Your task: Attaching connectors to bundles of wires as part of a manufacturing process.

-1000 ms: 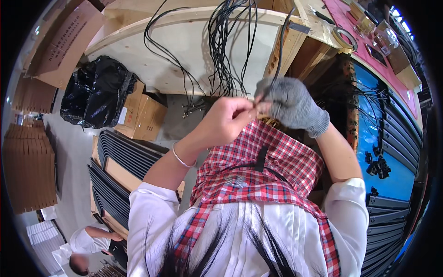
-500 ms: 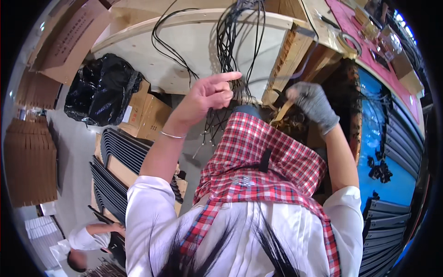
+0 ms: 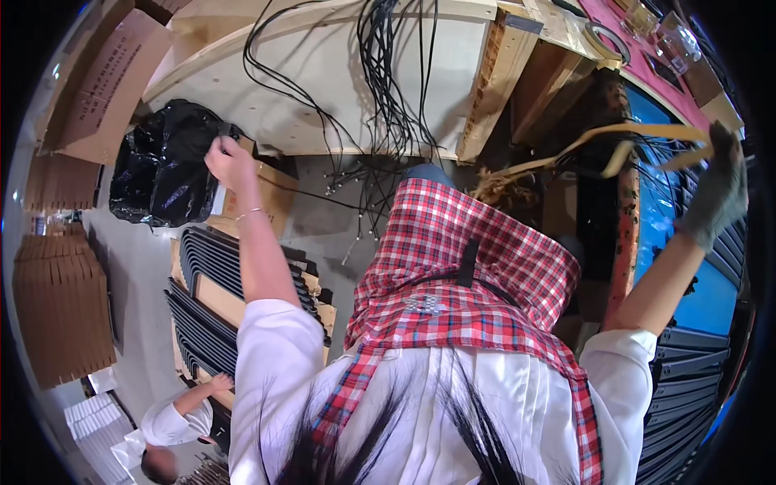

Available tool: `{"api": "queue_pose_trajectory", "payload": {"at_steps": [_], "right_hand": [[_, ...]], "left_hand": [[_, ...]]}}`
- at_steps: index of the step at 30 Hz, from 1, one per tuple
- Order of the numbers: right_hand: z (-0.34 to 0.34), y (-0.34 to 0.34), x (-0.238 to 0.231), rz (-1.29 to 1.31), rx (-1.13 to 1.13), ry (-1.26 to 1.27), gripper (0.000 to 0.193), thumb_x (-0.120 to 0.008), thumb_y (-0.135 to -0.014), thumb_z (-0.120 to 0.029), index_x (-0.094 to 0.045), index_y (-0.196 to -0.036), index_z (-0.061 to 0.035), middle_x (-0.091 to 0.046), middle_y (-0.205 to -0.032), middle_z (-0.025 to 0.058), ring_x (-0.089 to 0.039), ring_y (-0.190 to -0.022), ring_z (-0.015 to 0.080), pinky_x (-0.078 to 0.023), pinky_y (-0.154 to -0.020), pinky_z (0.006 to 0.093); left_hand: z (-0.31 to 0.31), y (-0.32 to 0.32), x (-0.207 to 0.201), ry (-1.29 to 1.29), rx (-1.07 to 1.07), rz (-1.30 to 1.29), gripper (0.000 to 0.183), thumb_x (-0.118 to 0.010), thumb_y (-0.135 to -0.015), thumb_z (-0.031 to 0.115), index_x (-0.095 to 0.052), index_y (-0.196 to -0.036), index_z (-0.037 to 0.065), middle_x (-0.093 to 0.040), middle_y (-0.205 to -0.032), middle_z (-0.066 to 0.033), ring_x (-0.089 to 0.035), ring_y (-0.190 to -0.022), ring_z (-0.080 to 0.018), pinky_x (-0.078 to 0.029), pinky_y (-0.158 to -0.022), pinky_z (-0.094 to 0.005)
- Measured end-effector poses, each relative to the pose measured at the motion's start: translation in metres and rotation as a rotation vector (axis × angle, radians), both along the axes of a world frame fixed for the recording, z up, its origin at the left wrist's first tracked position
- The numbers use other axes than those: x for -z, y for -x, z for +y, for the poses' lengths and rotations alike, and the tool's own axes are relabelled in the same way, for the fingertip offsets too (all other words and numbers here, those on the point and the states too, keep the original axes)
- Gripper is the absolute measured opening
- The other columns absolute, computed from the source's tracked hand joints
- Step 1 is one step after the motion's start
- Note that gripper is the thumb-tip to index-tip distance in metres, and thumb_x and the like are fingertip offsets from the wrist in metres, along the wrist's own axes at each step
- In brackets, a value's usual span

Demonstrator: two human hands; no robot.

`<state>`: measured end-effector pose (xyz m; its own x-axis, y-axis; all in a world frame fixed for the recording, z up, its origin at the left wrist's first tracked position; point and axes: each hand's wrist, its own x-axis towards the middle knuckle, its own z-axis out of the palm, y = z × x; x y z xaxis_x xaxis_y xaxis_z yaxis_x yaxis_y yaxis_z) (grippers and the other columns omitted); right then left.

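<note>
Before black plastic [image 3: 162,174], an indistinct piece [image 3: 225,128] is pinched by the left hand [image 3: 233,166]; opposite, a tan strip [image 3: 647,128] by the right hand [image 3: 721,190].

rows of dark printed characters [image 3: 103,74] along a brown cardboard box [image 3: 117,97], upper left, too small to read

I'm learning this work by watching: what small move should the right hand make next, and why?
Probably ease the tan strip clear of the tangle of similar strips: the gloved right hand is out at the far right with it, while its other end appears to trail back there.
</note>
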<state>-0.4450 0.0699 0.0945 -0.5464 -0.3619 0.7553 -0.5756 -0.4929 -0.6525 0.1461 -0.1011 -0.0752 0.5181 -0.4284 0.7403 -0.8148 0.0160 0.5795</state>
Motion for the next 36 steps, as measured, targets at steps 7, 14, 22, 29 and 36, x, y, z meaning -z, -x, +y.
{"api": "queue_pose_trajectory", "payload": {"at_steps": [7, 14, 22, 29, 36], "right_hand": [[0.012, -0.074, 0.047, -0.066, -0.319, -0.463, 0.022, -0.056, -0.083, -0.015, -0.06, -0.1, -0.0024, -0.062, -0.091, 0.0095, -0.058, -0.083, 0.0157, -0.044, -0.079, 0.0263], [0.022, -0.117, 0.067, -0.2, -0.56, -0.642, 0.022, -0.054, -0.078, -0.01, -0.059, -0.095, 0.0026, -0.061, -0.089, 0.0089, -0.058, -0.083, 0.0153, -0.044, -0.076, 0.0244], [0.017, -0.111, 0.094, -0.601, -0.797, -0.515, 0.03, -0.055, -0.079, -0.021, -0.058, -0.095, 0.0046, -0.061, -0.088, 0.0117, -0.058, -0.081, 0.017, -0.044, -0.074, 0.0255], [0.007, -0.105, 0.078, -0.336, -0.556, -0.499, 0.028, -0.053, -0.08, -0.022, -0.059, -0.09, 0.0036, -0.061, -0.089, 0.0138, -0.058, -0.082, 0.0187, -0.044, -0.078, 0.0294], [-0.007, -0.092, 0.074, -0.359, -0.552, -0.357, 0.033, -0.051, -0.082, -0.028, -0.06, -0.087, 0.0036, -0.059, -0.099, 0.0162, -0.056, -0.09, 0.0206, -0.042, -0.08, 0.0299]], "left_hand": [[0.028, 0.178, 0.048, -0.353, 1.016, 0.132, 0.024, -0.058, -0.075, 0.014, -0.056, -0.097, 0.002, -0.055, -0.084, -0.0159, -0.058, -0.076, -0.0265, -0.046, -0.065, -0.0335], [-0.047, 0.263, 0.095, -0.577, 1.096, 0.109, 0.039, -0.064, -0.071, 0.013, -0.052, -0.105, -0.003, -0.058, -0.086, -0.013, -0.056, -0.083, -0.0184, -0.044, -0.069, -0.0248], [-0.046, 0.266, 0.098, -0.577, 1.308, 0.622, 0.024, -0.06, -0.077, 0.012, -0.052, -0.09, -0.007, -0.06, -0.076, -0.0085, -0.056, -0.073, -0.0122, -0.043, -0.065, -0.0225], [-0.028, 0.258, 0.095, -0.769, 1.252, 0.659, 0.022, -0.056, -0.081, 0.019, -0.05, -0.076, -0.001, -0.06, -0.074, -0.0071, -0.056, -0.067, -0.0125, -0.042, -0.06, -0.0234], [0.033, 0.119, 0.133, -0.769, 0.908, 0.861, 0.032, -0.045, -0.088, 0.028, -0.056, -0.077, 0.0, -0.047, -0.056, 0.0017, -0.039, -0.046, -0.0053, -0.031, -0.043, -0.0198]]}}
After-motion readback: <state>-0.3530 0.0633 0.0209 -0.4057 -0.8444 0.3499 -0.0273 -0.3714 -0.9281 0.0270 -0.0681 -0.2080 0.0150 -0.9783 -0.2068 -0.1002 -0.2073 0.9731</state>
